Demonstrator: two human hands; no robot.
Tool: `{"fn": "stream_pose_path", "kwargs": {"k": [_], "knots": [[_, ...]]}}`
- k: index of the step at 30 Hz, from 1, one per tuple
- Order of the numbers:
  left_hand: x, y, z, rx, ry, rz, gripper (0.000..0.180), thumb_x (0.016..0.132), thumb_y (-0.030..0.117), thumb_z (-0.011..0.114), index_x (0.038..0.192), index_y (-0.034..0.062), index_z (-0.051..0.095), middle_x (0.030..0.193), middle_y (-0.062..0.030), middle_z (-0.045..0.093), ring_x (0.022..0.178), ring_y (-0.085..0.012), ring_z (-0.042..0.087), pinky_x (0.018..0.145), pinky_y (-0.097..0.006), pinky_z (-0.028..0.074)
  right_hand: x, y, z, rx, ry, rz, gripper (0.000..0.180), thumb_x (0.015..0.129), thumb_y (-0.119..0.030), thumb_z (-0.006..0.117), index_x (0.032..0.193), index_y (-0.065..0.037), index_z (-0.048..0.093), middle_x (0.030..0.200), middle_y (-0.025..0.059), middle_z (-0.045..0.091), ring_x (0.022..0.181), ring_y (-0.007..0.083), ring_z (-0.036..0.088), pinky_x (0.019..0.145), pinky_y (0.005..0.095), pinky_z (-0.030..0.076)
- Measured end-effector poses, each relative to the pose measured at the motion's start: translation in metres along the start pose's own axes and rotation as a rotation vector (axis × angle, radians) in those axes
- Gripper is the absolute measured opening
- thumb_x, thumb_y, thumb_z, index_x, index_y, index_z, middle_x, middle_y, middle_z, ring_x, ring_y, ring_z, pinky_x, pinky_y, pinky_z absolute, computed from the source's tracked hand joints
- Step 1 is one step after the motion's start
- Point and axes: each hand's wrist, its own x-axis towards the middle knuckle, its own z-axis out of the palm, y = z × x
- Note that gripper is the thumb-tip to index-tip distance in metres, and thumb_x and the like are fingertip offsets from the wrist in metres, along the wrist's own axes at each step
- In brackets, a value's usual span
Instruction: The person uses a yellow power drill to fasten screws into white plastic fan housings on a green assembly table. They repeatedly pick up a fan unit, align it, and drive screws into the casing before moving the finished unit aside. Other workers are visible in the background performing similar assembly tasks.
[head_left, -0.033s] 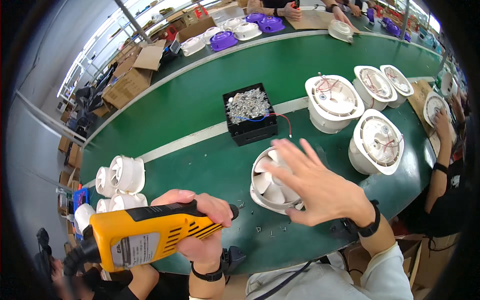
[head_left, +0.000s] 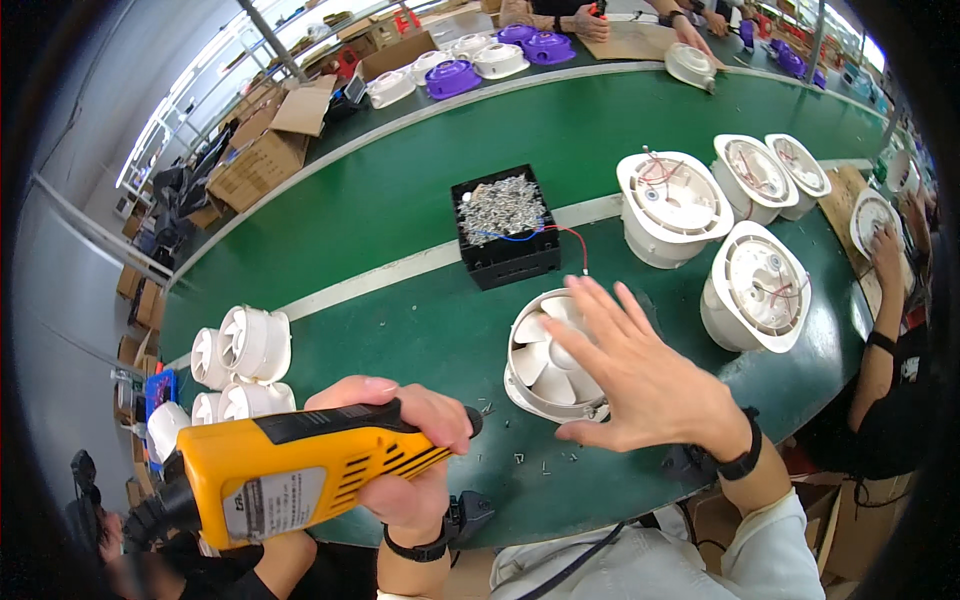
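My left hand (head_left: 425, 455) is wrapped round a yellow and black electric screwdriver (head_left: 300, 470). The tool's narrow black end points right, toward a round white fan housing (head_left: 515, 385) standing on the green table. White blades (head_left: 548, 362) show inside that housing. My right hand (head_left: 650, 385) is over its right side with the fingers spread and nothing in them; whether it touches the rim I cannot tell. Several small screws (head_left: 519, 459) lie loose in front of the housing. Behind it is a black box (head_left: 505, 270) heaped with screws, with a red and blue wire across it.
Several white housings with red wires (head_left: 675, 210) stand at the right, and more white fan housings (head_left: 262, 345) at the left. Purple and white covers (head_left: 452, 78) line the far bench by a cardboard box (head_left: 258, 170). A co-worker's hand (head_left: 886, 255) holds a housing at the right.
The whole view has shifted slightly. My right hand has shifted a little over the fan housing, its thumb further left. The left hand keeps its hold on the screwdriver.
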Motion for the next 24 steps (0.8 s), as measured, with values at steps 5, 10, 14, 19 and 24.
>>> {"fn": "stream_pose_path", "kwargs": {"k": [5,10,14,19,24], "knots": [[0.008,-0.001,0.008,0.025,-0.02,-0.053,0.077,0.075,0.066,0.058,0.111,0.0022,0.034,0.065,-0.0089,0.053,0.05,-0.019,0.05,0.048,-0.032,0.045,0.006,-0.003,0.028,-0.102,0.167,0.017,0.085,0.06,-0.032,0.075,0.131,-0.001,0.039,0.132,0.0312,0.033,0.124,0.0445,0.034,0.102,0.0528,0.029],[0.007,-0.004,0.007,-0.014,-0.033,-0.124,0.078,0.074,0.067,0.059,0.111,0.0024,0.035,0.064,-0.0084,0.053,0.05,-0.018,0.05,0.048,-0.032,0.045,0.011,0.01,0.022,0.036,0.121,-0.124,0.082,0.055,-0.025,0.073,0.127,-0.002,0.042,0.131,0.027,0.036,0.122,0.0427,0.036,0.1,0.0479,0.032],[0.006,-0.007,0.009,-0.056,-0.03,-0.111,0.077,0.074,0.066,0.06,0.111,0.0029,0.035,0.063,-0.0086,0.053,0.05,-0.0181,0.05,0.048,-0.032,0.044,0.01,0.011,0.021,0.021,0.104,-0.128,0.082,0.054,-0.023,0.073,0.128,-0.003,0.042,0.132,0.0271,0.035,0.123,0.042,0.036,0.101,0.0476,0.032],[0.006,-0.011,0.006,-0.021,-0.038,-0.14,0.073,0.076,0.063,0.06,0.11,0.0025,0.036,0.063,-0.01,0.054,0.049,-0.0186,0.051,0.047,-0.032,0.044,0.008,0.013,0.019,0.063,0.101,-0.127,0.082,0.057,-0.024,0.073,0.129,-0.003,0.041,0.133,0.0264,0.034,0.123,0.0421,0.035,0.102,0.0471,0.031],[0.007,-0.007,0.0,-0.047,-0.037,-0.041,0.072,0.078,0.063,0.059,0.11,0.0025,0.035,0.064,-0.0118,0.054,0.048,-0.0205,0.05,0.047,-0.033,0.044,0.007,0.013,0.01,0.167,0.11,-0.096,0.083,0.059,-0.024,0.075,0.131,-0.004,0.04,0.134,0.026,0.033,0.124,0.0423,0.034,0.103,0.0471,0.03]]}}
